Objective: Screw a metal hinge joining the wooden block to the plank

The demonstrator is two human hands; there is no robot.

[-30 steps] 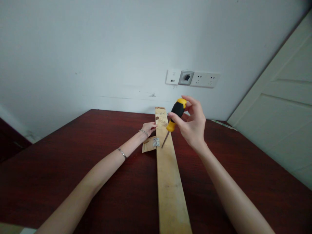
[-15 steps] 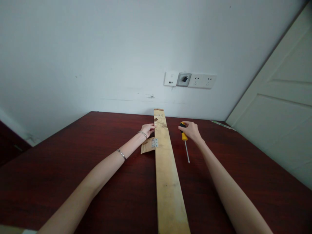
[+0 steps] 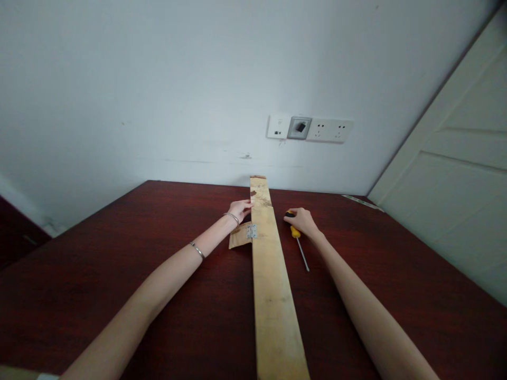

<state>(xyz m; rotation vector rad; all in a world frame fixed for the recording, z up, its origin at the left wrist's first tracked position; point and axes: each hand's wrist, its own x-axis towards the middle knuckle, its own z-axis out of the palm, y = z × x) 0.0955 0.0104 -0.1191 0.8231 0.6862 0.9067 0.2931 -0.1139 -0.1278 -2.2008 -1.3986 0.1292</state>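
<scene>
A long pale wooden plank (image 3: 273, 285) lies lengthwise on the dark red table (image 3: 119, 264). A small metal hinge (image 3: 251, 230) joins its left edge to a short brown piece of wood (image 3: 238, 239). My left hand (image 3: 241, 209) rests against the plank's left edge just beyond the hinge, fingers stretched flat. My right hand (image 3: 301, 220) lies on the table right of the plank, fingers curled over the yellow and black handle of a screwdriver (image 3: 298, 241). The screwdriver lies flat, its shaft pointing toward me.
A white wall stands behind the table with a row of sockets (image 3: 309, 129). A cream door (image 3: 455, 184) is at the right. A thin strip (image 3: 362, 202) lies near the table's far right edge.
My right hand lowered the screwdriver from above the plank to the table at the plank's right, then slid it slightly left. My left hand stayed put.
</scene>
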